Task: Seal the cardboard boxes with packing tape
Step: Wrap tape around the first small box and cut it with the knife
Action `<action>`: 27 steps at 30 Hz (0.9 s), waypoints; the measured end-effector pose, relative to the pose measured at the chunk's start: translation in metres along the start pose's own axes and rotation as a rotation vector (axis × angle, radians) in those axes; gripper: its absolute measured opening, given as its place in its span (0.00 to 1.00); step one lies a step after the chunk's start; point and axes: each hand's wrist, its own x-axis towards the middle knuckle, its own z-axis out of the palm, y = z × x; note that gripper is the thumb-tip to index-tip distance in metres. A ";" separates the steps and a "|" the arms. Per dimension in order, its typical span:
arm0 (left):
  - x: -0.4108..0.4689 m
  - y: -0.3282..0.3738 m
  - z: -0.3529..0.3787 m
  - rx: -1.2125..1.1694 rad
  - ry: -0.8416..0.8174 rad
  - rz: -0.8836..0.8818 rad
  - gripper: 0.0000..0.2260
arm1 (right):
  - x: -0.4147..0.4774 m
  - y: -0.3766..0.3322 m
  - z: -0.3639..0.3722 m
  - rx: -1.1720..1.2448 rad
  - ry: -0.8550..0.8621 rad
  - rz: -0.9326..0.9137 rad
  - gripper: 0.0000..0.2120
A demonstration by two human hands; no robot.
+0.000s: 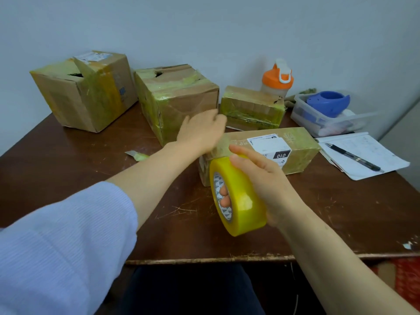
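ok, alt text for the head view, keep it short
A person's right hand grips a yellow roll of packing tape, fingers through its core, in front of a flat labelled cardboard box on a scratched dark wooden table, while the blurred left hand reaches over the box's left end. Three more taped cardboard boxes stand behind, near the wall.

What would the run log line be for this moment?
left hand: over labelled box, contact unclear | right hand: grips tape
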 end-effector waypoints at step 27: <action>0.012 -0.008 0.016 0.043 -0.072 0.093 0.25 | 0.006 0.026 0.011 0.142 0.020 -0.078 0.09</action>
